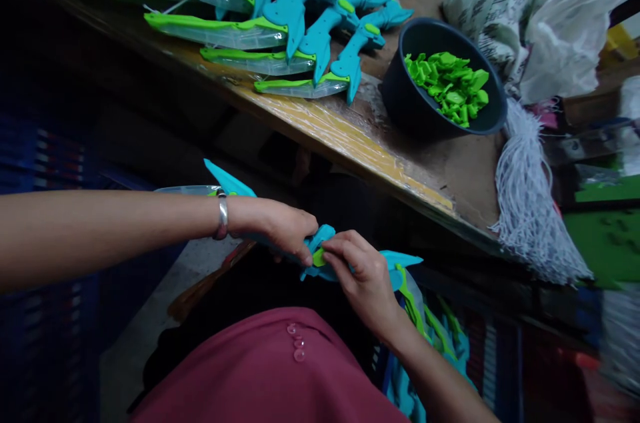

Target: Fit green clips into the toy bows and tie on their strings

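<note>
My left hand [277, 228], with a silver bangle on the wrist, is closed around a blue and clear toy sword [235, 184] held over my lap. My right hand [363, 273] pinches a small green plastic piece [319, 258] against the sword's blue handle [320, 236]. Both hands meet at the handle, fingers curled. The sword's clear blade with its green edge sticks out to the left behind my left wrist.
A wooden workbench [400, 163] runs across the top, with several finished toy swords [310, 30] stacked on it. A dark bowl [425, 110] of green pieces [450, 86] stands at the right. White string bundle [530, 210], plastic bags [545, 16], more swords by my right knee [430, 336].
</note>
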Demonstrator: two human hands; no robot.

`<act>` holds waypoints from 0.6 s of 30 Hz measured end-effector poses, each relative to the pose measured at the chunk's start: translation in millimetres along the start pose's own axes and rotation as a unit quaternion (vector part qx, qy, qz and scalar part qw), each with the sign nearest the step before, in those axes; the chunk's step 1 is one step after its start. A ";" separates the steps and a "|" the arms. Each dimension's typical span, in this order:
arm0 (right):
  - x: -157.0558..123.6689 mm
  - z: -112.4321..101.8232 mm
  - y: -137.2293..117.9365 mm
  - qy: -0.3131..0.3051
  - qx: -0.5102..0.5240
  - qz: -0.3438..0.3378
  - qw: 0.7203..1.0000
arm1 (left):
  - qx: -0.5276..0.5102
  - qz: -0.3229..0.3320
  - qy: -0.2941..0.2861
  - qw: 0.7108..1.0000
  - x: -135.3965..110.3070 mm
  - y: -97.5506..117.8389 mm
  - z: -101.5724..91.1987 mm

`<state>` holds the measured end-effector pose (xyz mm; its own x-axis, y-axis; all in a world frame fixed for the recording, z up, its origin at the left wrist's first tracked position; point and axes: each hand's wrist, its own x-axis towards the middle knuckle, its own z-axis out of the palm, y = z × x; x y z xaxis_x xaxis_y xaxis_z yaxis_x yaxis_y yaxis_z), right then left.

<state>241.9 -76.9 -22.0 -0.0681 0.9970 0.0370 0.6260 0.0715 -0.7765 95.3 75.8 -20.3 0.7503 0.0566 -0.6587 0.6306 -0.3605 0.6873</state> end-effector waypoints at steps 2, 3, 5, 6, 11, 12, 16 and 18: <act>-0.8 2.0 2.5 0.013 -0.014 -0.008 1.000 | 0.022 -0.005 -0.021 1.000 0.1 0.4 0.4; -1.1 2.9 4.5 0.016 -0.020 -0.010 1.000 | 0.037 -0.007 -0.028 0.999 0.2 1.0 0.5; -1.6 4.1 9.0 0.015 -0.020 -0.012 1.000 | 0.059 -0.010 -0.030 0.998 0.4 2.7 1.2; -1.8 4.4 11.3 0.011 -0.014 -0.012 1.000 | 0.068 -0.012 -0.030 0.997 0.4 3.8 1.8; -0.7 0.3 18.2 0.013 0.021 0.035 0.999 | 0.102 -0.032 -0.008 0.994 -1.6 10.8 6.9; 0.5 -1.6 18.6 0.007 0.021 0.050 0.998 | 0.109 -0.037 0.004 0.993 -2.3 12.3 8.1; 8.0 -9.2 18.4 -0.087 0.013 0.094 0.992 | 0.125 -0.052 0.052 0.989 -3.6 15.4 13.7; 11.0 -10.3 17.9 -0.115 0.012 0.102 0.988 | 0.122 -0.051 0.065 0.989 -3.1 14.9 17.3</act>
<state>260.3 -64.3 -29.0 -0.1192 0.9572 -0.2638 0.6273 -0.1334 -0.7673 98.9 54.1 -13.3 0.7145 0.2180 -0.6648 0.6495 -0.5596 0.5147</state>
